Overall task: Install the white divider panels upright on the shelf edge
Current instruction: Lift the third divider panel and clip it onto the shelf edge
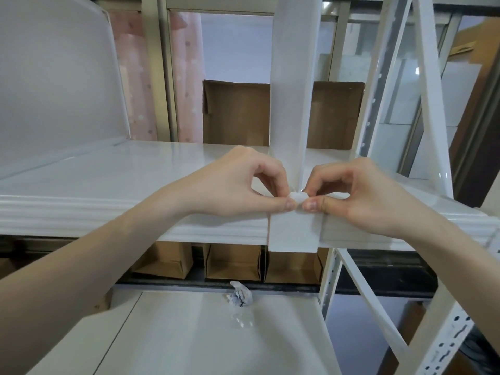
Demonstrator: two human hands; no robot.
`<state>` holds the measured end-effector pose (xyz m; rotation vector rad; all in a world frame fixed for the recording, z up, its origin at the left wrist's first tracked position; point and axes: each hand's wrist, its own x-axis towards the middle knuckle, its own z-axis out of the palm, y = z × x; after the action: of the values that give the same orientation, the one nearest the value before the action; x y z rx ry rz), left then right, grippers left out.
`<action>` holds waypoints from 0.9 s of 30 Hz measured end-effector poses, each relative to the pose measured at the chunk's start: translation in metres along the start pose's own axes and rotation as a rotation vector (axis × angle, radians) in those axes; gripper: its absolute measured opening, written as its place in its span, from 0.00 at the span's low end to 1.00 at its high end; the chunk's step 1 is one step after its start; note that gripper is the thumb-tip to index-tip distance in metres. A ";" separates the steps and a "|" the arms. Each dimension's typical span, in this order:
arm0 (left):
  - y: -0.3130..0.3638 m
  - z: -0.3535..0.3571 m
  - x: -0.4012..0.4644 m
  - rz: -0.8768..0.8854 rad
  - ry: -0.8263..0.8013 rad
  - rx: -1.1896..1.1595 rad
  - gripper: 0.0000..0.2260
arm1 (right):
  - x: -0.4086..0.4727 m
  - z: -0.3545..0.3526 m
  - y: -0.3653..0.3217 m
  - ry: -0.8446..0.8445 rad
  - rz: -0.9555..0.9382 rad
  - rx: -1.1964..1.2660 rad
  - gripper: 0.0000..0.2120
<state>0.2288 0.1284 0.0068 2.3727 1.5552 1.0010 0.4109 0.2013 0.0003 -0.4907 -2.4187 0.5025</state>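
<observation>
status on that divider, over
Left hand and right hand both pinching small white clip at base of upright divider panel on shelf edge. Second panel standing at left. Nothing in the way.

Two white divider panels [290,104] stand on the shelf [135,169], at 12 and 10 o'clock. Two hands [243,182] meet at centre; three cardboard boxes [232,262] sit at 6 o'clock

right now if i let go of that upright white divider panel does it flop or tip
The divider panel is thin and tall on a narrow base, so it probably tips sideways if pushed. It stands straight, so likely stiff, not floppy. Both hands, left hand and right hand, pinch its clip, suggesting it isn't locked.
</observation>
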 end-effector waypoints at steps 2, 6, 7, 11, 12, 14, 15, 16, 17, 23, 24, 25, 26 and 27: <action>-0.001 0.000 0.000 -0.007 -0.002 -0.001 0.07 | 0.001 -0.001 -0.001 -0.007 0.001 -0.005 0.03; -0.001 0.000 -0.001 -0.034 0.010 -0.027 0.05 | 0.002 -0.003 -0.002 -0.021 0.008 -0.001 0.04; -0.001 0.000 -0.001 -0.044 0.016 -0.036 0.05 | 0.002 -0.004 -0.002 -0.024 0.011 0.000 0.04; 0.000 0.003 -0.004 -0.078 0.044 -0.069 0.04 | 0.004 -0.005 -0.003 -0.053 0.016 -0.012 0.04; 0.000 0.003 -0.004 -0.086 0.054 -0.075 0.03 | 0.004 -0.006 -0.004 -0.058 0.018 -0.015 0.04; 0.000 0.005 -0.005 -0.103 0.078 -0.078 0.03 | 0.004 -0.007 -0.004 -0.067 0.018 -0.027 0.04; 0.000 0.007 -0.006 -0.112 0.093 -0.078 0.03 | 0.004 -0.007 -0.004 -0.071 0.017 -0.029 0.04; 0.001 0.008 -0.007 -0.121 0.112 -0.082 0.03 | 0.004 -0.007 -0.003 -0.071 0.014 -0.028 0.03; 0.002 0.009 -0.008 -0.130 0.130 -0.087 0.02 | 0.003 -0.007 -0.003 -0.067 0.015 -0.025 0.03; 0.000 0.021 -0.015 -0.123 0.254 -0.089 0.03 | -0.003 -0.002 0.001 -0.002 0.027 0.024 0.03; 0.000 0.022 -0.016 -0.118 0.263 -0.086 0.04 | -0.004 -0.001 0.001 0.014 0.030 0.034 0.04; -0.001 0.022 -0.017 -0.120 0.268 -0.082 0.04 | -0.005 -0.001 0.001 0.024 0.034 0.036 0.04; -0.001 0.022 -0.017 -0.120 0.271 -0.072 0.03 | -0.005 0.000 0.001 0.036 0.030 0.027 0.04; -0.002 0.022 -0.018 -0.123 0.265 -0.066 0.02 | -0.006 0.001 0.000 0.040 0.036 0.015 0.04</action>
<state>0.2359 0.1189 -0.0194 2.1417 1.7001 1.3608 0.4150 0.1984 -0.0031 -0.5335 -2.3702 0.5218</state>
